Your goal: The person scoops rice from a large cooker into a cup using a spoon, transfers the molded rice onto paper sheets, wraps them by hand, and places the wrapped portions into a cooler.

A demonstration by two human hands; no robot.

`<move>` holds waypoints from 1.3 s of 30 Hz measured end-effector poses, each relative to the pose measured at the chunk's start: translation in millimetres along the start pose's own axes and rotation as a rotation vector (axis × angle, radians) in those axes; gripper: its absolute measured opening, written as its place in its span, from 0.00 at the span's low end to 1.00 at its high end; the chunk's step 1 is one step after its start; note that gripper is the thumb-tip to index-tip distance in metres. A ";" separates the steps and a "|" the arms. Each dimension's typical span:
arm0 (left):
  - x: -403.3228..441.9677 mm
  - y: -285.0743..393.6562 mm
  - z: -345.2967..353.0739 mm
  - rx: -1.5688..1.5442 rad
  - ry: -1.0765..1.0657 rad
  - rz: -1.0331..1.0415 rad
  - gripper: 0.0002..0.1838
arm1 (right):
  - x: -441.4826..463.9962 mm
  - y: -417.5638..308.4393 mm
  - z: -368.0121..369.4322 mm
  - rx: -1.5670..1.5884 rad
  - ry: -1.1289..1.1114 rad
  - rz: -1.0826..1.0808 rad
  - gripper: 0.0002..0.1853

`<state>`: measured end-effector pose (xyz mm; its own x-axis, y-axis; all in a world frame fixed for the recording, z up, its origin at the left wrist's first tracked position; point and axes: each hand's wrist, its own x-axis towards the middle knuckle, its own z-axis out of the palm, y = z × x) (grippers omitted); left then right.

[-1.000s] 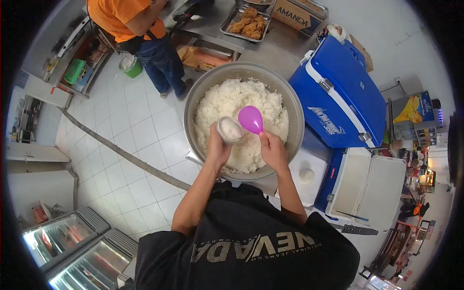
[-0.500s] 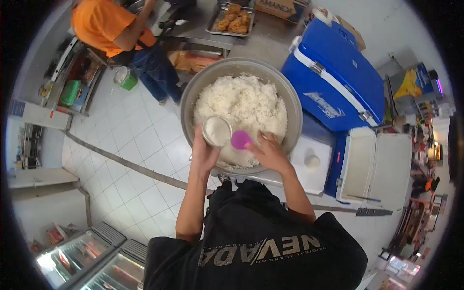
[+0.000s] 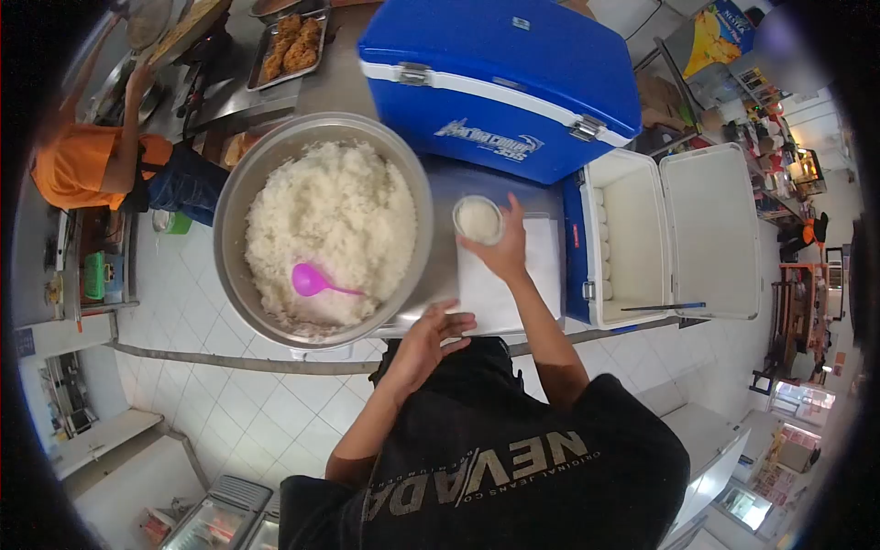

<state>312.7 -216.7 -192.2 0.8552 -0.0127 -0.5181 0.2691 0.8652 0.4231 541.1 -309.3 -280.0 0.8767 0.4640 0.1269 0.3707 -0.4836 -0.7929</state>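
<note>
A small clear cup of rice (image 3: 478, 220) is held in my right hand (image 3: 502, 240), thumb on its near side and fingers on the far side, above a white sheet (image 3: 513, 289) on the metal table. My left hand (image 3: 431, 341) is empty, its fingers spread, between the big pot and the sheet. The large round metal pot (image 3: 417, 266) is heaped with white rice (image 3: 335, 206). On that rice lies a pink scoop (image 3: 312, 280), its handle pointing right.
A closed blue cooler (image 3: 500, 82) stands behind the sheet. Right of it, an open cooler (image 3: 632, 170) holds several white wrapped pieces. A tray of fried chicken (image 3: 293, 46) sits at the back. A co-worker in orange (image 3: 92, 165) stands at the far left.
The view has swung to the right. The pink scoop has left my right hand and lies on the rice. The cup has passed from my left hand to my right, and my left hand has opened.
</note>
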 end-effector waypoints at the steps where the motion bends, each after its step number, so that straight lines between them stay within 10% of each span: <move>1: 24.7 -22.3 -5.1 0.283 0.036 0.032 0.23 | 20.8 43.9 15.6 -0.152 0.048 -0.009 0.68; 6: 139.8 -119.9 -57.1 1.643 0.133 0.573 0.15 | 93.7 145.5 72.9 -0.018 -0.032 0.007 0.65; 9: 177.0 -132.2 -75.7 1.808 0.036 0.594 0.11 | 81.9 143.3 28.4 -0.213 -0.001 -0.230 0.62; 11: 201.7 -140.8 -102.9 1.912 -0.166 0.423 0.08 | 56.3 140.1 -33.8 -0.031 0.048 -0.256 0.35; 15: 212.1 -133.1 -98.6 1.855 -0.140 0.510 0.06 | -31.4 157.2 -110.1 0.171 -0.058 0.126 0.11; 22: 201.5 -102.4 -71.1 1.752 -0.065 0.255 0.07 | -121.3 179.3 -128.7 -0.229 -0.472 -0.281 0.17; 24: 198.2 -105.8 -69.6 1.748 -0.003 0.146 0.10 | -125.3 203.5 -114.6 -0.202 -0.488 -0.298 0.16; 27: 173.9 -125.8 -46.6 1.817 0.020 0.580 0.15 | -117.9 214.4 -103.5 -0.268 -0.538 -0.301 0.14; 39: 177.7 -106.7 -33.5 1.890 0.020 0.252 0.15 | -60.8 182.5 -138.1 -0.169 -0.816 -0.123 0.18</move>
<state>421.1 -294.5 -354.3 0.9452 0.0253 -0.3255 0.2320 -0.7535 0.6151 597.8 -528.3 -350.1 0.3542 0.8803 -0.3156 0.5473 -0.4688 -0.6933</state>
